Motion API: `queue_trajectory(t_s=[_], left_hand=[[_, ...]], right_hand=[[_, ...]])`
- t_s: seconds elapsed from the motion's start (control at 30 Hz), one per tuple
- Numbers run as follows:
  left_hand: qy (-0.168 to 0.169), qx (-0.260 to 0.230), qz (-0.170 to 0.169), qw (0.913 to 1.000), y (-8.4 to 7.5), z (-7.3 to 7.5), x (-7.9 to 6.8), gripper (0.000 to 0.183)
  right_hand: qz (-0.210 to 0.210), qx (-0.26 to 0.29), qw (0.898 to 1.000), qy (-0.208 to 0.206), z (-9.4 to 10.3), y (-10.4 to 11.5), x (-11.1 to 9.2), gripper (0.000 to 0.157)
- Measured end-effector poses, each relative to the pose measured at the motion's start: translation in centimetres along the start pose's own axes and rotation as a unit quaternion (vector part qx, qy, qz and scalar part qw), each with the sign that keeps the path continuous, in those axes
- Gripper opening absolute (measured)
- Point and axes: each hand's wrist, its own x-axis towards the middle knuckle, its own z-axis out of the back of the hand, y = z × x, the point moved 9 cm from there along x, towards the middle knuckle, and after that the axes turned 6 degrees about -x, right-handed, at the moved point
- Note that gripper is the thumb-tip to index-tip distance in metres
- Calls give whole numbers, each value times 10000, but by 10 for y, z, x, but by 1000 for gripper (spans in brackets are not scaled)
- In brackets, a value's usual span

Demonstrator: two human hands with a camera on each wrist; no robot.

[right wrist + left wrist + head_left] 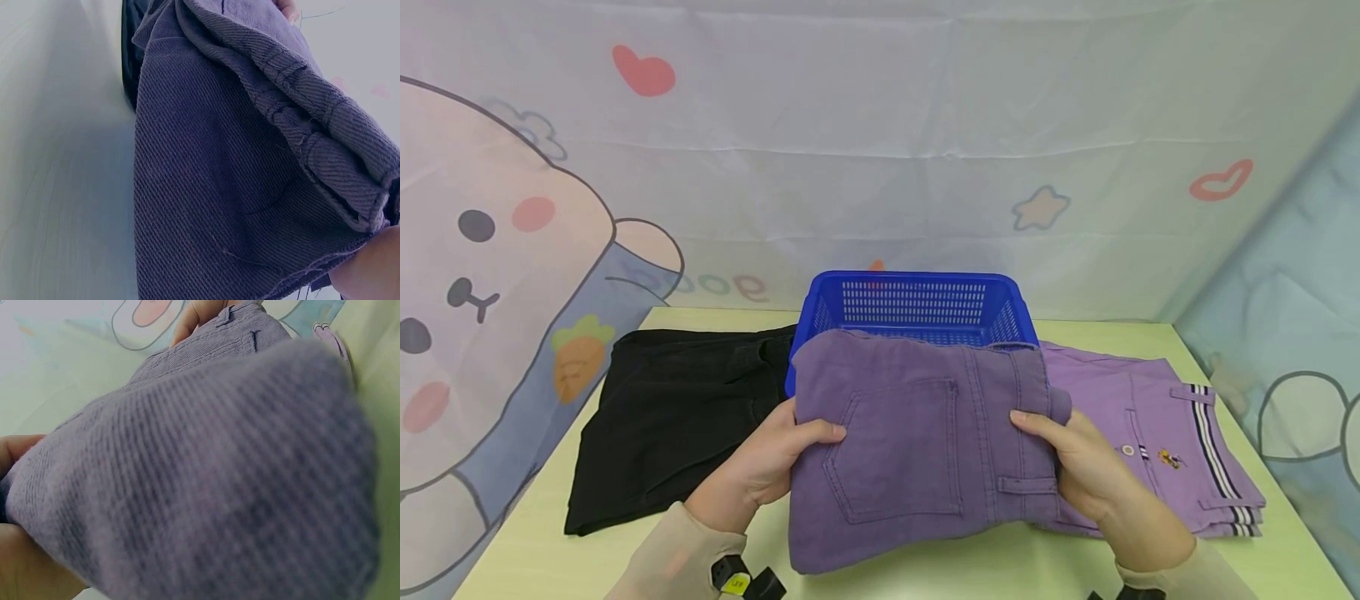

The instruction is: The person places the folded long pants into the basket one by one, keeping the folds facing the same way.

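Observation:
A folded pair of purple jeans [895,450], back pocket and belt loop facing up, is held between both hands in front of the basket. My left hand [767,458] grips its left edge, thumb on top of the cloth. On the waistband side my right hand [1086,462] pinches the other edge, thumb likewise on top. In the left wrist view the jeans [200,481] fill most of the picture, close to the camera. The right wrist view has the folded waistband layers of the jeans [300,94] beside part of the right hand [369,265].
A blue plastic basket [913,279] stands behind the jeans, partly covered by them. Folded black trousers [662,425] lie to the left on the pale table [535,533]. Folded lilac trousers [1157,450] with a striped trim lie to the right. A printed cloth [880,108] hangs behind.

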Motion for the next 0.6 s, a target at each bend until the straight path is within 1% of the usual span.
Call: queue_trajectory(t_s=[0.23, 0.47, 0.6], left_hand=[[24, 3, -28, 10000, 0, 1, 1, 50], [27, -12, -33, 10000, 0, 2, 3, 50], [41, -25, -65, 10000, -1, 1, 3, 50]], right_hand=[[-11, -70, 10000, -69, 2, -1, 1, 19], [30, -23, 10000, 59, 0, 1, 2, 17], [24, -56, 10000, 18, 0, 3, 3, 18]])
